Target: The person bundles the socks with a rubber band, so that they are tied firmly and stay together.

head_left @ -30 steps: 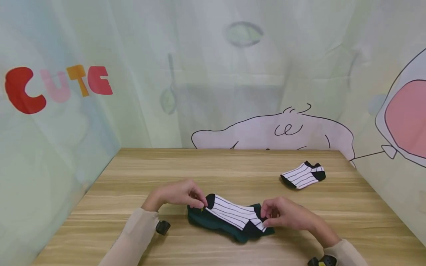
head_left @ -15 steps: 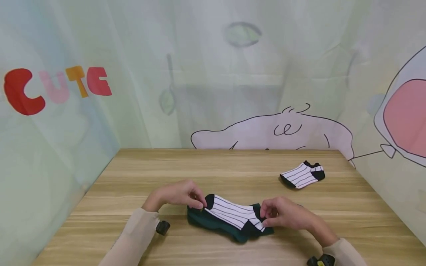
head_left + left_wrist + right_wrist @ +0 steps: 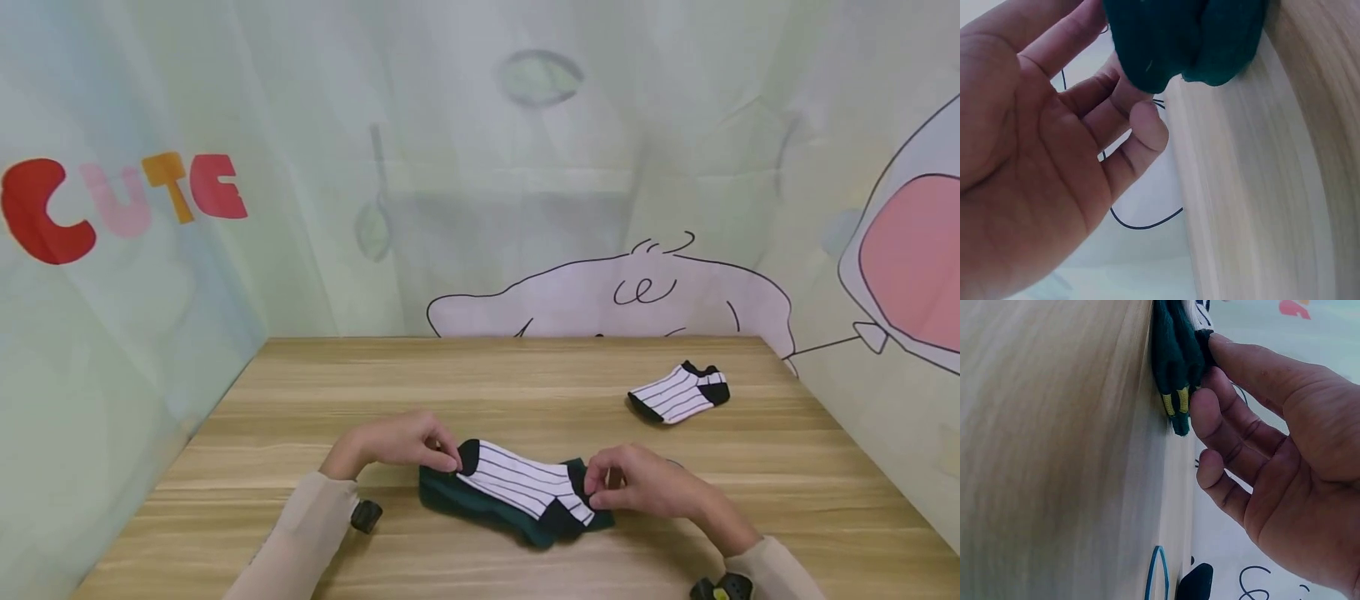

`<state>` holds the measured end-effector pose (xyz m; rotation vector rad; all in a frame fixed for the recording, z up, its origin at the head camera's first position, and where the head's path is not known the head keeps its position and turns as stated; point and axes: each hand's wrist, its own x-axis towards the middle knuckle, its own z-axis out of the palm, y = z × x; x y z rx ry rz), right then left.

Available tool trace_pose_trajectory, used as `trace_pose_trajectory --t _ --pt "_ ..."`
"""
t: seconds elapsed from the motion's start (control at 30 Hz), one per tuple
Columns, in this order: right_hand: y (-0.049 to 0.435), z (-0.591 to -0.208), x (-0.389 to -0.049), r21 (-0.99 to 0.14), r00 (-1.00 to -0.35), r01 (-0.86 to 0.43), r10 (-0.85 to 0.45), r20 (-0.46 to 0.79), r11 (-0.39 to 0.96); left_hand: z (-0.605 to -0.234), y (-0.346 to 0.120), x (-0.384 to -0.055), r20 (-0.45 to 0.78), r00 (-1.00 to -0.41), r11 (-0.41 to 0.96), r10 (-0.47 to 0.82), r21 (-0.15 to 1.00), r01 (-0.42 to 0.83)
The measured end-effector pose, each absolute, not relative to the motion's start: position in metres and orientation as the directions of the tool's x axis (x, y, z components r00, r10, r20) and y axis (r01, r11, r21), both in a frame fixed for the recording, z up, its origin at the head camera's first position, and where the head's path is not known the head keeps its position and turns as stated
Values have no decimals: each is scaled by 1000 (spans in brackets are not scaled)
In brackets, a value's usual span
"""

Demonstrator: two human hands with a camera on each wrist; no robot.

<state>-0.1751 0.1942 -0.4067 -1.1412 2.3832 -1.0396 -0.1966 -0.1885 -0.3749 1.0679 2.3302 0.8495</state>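
Observation:
A white ankle sock with dark stripes and black toe and heel (image 3: 517,479) lies on top of dark green socks (image 3: 480,504) near the table's front. At its black toe, my left hand (image 3: 408,439) pinches the fabric between thumb and fingertips. My right hand (image 3: 648,483) pinches the black cuff at the other end. In the right wrist view, thumb and index finger meet at that cuff, beside the green socks (image 3: 1175,369) with yellow marks. The left wrist view shows green fabric (image 3: 1185,37) at the fingers; the thumb's grip is hidden there.
A matching striped sock (image 3: 678,394) lies farther back on the right of the wooden table (image 3: 375,375). A thin blue loop (image 3: 1157,569) stands near the table surface in the right wrist view. Printed cloth (image 3: 322,167) hangs along the back and sides.
The head view has shifted slightly. Both hands stay at the two ends of the striped sock, with hardly any movement.

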Motion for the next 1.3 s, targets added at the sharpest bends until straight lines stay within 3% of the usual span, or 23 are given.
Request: trace_pose_trajectory --t 0.2,0.63,1.3 --pt "194 -408 -177 -727 -634 -552 -772 48 408 -379 -186 -198 -116 -588 501 801 668 550" --pt "193 -402 -176 -695 -641 -561 -767 21 450 -375 -181 -199 -164 -630 563 759 651 509" --pt "200 -392 -179 -631 -656 -627 -746 112 457 -370 -169 -205 -116 -645 549 755 650 525"
